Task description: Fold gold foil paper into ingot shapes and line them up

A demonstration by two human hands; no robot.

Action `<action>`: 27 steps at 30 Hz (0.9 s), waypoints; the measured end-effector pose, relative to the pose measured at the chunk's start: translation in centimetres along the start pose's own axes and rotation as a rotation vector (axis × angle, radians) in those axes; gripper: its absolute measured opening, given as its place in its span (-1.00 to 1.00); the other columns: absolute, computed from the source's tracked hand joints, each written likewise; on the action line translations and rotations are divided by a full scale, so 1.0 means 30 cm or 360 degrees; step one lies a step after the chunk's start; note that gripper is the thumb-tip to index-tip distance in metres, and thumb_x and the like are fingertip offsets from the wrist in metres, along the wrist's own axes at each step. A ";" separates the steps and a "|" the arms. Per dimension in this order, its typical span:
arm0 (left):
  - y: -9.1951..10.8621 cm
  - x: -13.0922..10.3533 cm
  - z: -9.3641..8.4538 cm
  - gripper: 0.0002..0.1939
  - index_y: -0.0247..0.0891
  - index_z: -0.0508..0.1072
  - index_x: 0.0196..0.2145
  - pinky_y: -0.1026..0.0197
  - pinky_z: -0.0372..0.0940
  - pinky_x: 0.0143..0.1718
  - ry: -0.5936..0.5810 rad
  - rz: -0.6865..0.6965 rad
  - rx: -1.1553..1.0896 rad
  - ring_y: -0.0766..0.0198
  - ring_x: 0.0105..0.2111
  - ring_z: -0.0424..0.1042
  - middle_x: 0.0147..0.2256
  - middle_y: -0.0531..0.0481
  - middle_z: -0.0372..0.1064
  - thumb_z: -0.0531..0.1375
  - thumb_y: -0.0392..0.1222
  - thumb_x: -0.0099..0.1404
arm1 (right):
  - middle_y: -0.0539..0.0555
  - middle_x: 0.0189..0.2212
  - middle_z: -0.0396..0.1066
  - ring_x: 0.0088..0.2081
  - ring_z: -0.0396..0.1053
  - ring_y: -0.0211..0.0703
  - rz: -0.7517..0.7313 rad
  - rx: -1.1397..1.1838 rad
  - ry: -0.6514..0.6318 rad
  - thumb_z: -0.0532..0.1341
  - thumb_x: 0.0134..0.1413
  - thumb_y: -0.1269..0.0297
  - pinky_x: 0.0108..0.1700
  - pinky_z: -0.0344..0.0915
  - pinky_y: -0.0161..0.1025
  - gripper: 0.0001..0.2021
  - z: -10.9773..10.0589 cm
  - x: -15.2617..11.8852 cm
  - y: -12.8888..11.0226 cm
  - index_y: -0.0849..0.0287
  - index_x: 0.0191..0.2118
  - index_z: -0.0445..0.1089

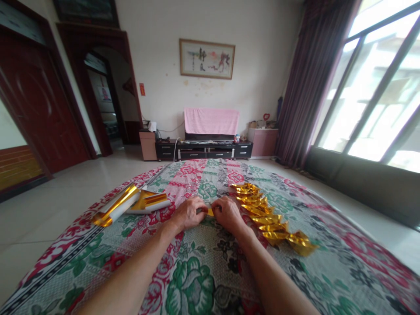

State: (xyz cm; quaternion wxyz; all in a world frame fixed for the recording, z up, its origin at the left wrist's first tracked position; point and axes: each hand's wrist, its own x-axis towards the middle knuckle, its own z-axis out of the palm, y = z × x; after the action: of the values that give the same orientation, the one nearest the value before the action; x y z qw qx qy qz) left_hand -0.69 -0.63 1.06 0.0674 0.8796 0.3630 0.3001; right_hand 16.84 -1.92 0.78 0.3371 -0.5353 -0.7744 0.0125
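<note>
Between my hands, over the middle of the patterned cloth (190, 284), is a small piece of gold foil paper (210, 212), mostly covered by my fingers. My left hand (190, 213) pinches its left end, and my right hand (227, 213) grips the right end with curled fingers. To the right of my right hand lies a row of several folded gold paper ingots (267, 218), set close together. Left of my left hand are curled sheets of gold foil paper (152, 201) with white backs, beside a longer rolled sheet (114, 205).
The cloth covers a round-edged surface. Beyond it stand a low black cabinet (206, 151) and a pink cloth (211, 120) draped over something. Dark curtains (305, 78) and a window (377, 87) are on the right; a red door (36, 96) is on the left.
</note>
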 end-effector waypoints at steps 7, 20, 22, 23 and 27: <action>-0.018 0.000 -0.014 -0.87 -0.22 0.51 -0.43 0.30 0.23 -0.19 -0.0011 0.0059 -0.0113 0.31 -0.29 0.36 -0.35 0.00 0.41 0.15 -0.30 0.09 | 0.00 -0.50 0.41 -0.38 0.32 -0.26 -0.0083 0.0015 -0.0091 0.08 -0.13 0.46 -0.30 0.15 -0.39 -0.78 -0.026 0.001 -0.008 0.12 -0.47 0.47; -0.039 -0.001 -0.010 -0.84 -0.21 0.54 -0.38 0.27 0.25 -0.20 -0.0023 0.0185 -0.0028 0.30 -0.31 0.37 -0.34 -0.02 0.44 0.15 -0.26 0.13 | 0.01 -0.49 0.42 -0.43 0.33 -0.26 -0.0008 0.0057 -0.0084 0.13 -0.14 0.41 -0.37 0.14 -0.38 -0.86 -0.023 0.003 0.009 0.17 -0.45 0.45; -0.043 -0.004 -0.009 -0.84 -0.21 0.54 -0.37 0.27 0.24 -0.20 -0.0021 0.0210 -0.0005 0.30 -0.31 0.37 -0.32 -0.02 0.44 0.14 -0.24 0.15 | 0.01 -0.51 0.43 -0.40 0.33 -0.25 -0.0097 0.0052 -0.0094 0.11 -0.12 0.42 -0.33 0.16 -0.37 -0.82 -0.025 0.001 0.011 0.15 -0.49 0.47; -0.044 -0.005 -0.009 -0.83 -0.21 0.54 -0.37 0.26 0.24 -0.20 -0.0026 0.0230 0.0010 0.30 -0.30 0.37 -0.32 -0.02 0.44 0.13 -0.23 0.17 | 0.01 -0.51 0.43 -0.39 0.33 -0.24 -0.0135 0.0060 -0.0102 0.10 -0.11 0.43 -0.31 0.16 -0.37 -0.80 -0.027 0.000 0.011 0.14 -0.50 0.48; -0.038 -0.008 -0.017 -0.77 -0.20 0.53 -0.36 0.26 0.21 -0.18 -0.0068 0.0313 0.0116 0.31 -0.29 0.37 -0.31 -0.02 0.43 0.07 -0.19 0.24 | 0.01 -0.50 0.45 -0.34 0.33 -0.22 -0.0223 0.0127 -0.0149 0.09 -0.15 0.48 -0.23 0.20 -0.35 -0.77 -0.038 -0.002 0.013 0.13 -0.50 0.49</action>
State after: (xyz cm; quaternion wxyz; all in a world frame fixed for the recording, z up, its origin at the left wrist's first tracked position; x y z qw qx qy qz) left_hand -1.80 -0.02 0.96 0.0134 0.9190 0.2840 0.2730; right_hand 17.78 -2.20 1.48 0.3218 -0.4649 -0.8236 0.0449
